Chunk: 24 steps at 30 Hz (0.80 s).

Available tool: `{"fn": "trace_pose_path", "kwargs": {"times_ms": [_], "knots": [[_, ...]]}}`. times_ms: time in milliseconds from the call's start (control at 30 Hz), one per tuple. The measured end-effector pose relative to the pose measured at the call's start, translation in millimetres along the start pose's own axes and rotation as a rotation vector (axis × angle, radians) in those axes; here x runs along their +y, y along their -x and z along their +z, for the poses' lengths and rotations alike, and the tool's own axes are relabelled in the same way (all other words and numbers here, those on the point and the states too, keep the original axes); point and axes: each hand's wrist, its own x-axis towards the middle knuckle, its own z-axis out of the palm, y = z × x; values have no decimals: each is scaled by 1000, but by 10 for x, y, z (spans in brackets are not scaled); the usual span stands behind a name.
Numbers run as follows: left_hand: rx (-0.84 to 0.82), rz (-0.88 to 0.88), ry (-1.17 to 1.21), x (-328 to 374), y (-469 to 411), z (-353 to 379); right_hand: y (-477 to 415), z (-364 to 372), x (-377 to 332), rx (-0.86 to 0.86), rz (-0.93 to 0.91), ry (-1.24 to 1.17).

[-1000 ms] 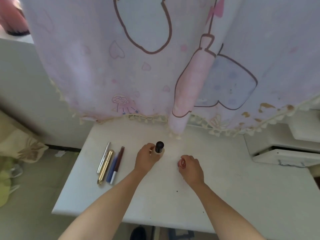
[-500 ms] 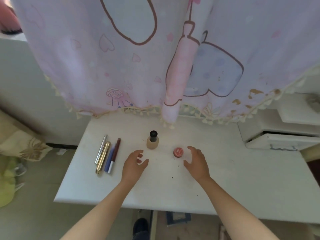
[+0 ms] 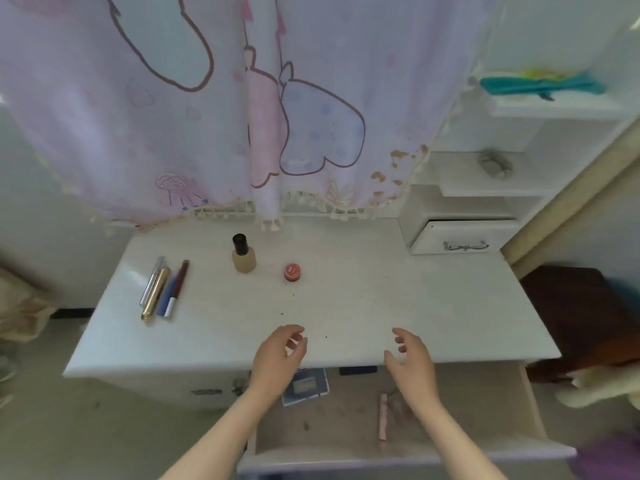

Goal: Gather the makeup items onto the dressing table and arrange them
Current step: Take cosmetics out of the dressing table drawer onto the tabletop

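Note:
On the white dressing table stand a beige bottle with a black cap and, to its right, a small red round pot. At the left lie several slim items side by side: a silver pen, a gold tube, a blue-and-white stick and a dark red pencil. My left hand and my right hand hover over the table's front edge, fingers apart and curled, holding nothing. Below them a drawer is pulled out; it holds a pink stick and a blue packet.
A pink cartoon curtain hangs over the back of the table. At the right stand a small drawer unit and white shelves with a grey object and a teal item. A dark brown stool sits to the right.
Both hands let go of the bottle and the red pot, which now stand on the table, and drew back to the front edge. The view tilted down, showing the pulled-out drawer.

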Motion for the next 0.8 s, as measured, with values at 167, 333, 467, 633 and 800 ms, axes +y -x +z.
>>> {"fn": "trace_pose_path", "kwargs": {"times_ms": [167,333,467,633,800], "knots": [[49,-169,-8,-212,665,643,357,-340,860,-60,105,106],[42,-244,-66,-235,1027,1144,494,-617,1439,-189,126,248],[3,-294,-113,-203,1122,1392,573,-663,1626,-249,132,266],[-70,-288,-246,-95,873,1630,432,-544,1693,-283,135,255],[-164,-346,-320,-55,617,1954,225,-327,1655,-374,149,242]]}}
